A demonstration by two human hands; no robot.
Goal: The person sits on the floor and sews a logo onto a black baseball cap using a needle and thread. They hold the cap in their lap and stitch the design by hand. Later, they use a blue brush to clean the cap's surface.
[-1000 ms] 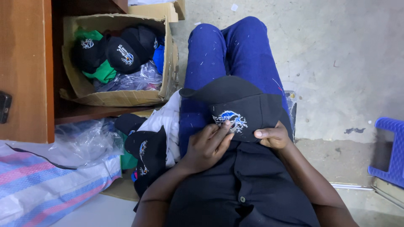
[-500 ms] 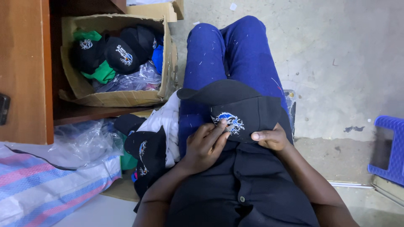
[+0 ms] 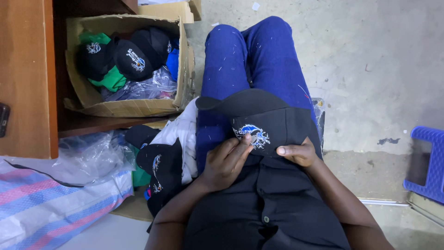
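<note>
Seen from the head camera, the black cap point(image 3: 270, 121) lies on the lap, brim toward twelve o'clock; the left hand point(image 3: 225, 161) pinches at its embroidery from eight o'clock, nearest the stitching. At four o'clock the right hand point(image 3: 298, 153) clamps the cap's rear edge.

A: What carries everything?

B: Grey concrete floor point(image 3: 370, 69), stained, with a small white scrap point(image 3: 255, 6) at the far edge. Wooden shelf board point(image 3: 106, 124) on the left.

A: What sits on each?

B: On the shelf: an open cardboard box point(image 3: 182, 69). On the floor: blue plastic stool point(image 3: 428, 162) at right, striped woven sack point(image 3: 51, 203) near left with clear plastic wrap point(image 3: 92, 155) beside it, and flattened cardboard point(image 3: 134, 208) under a pile of dark caps point(image 3: 162, 171).
</note>
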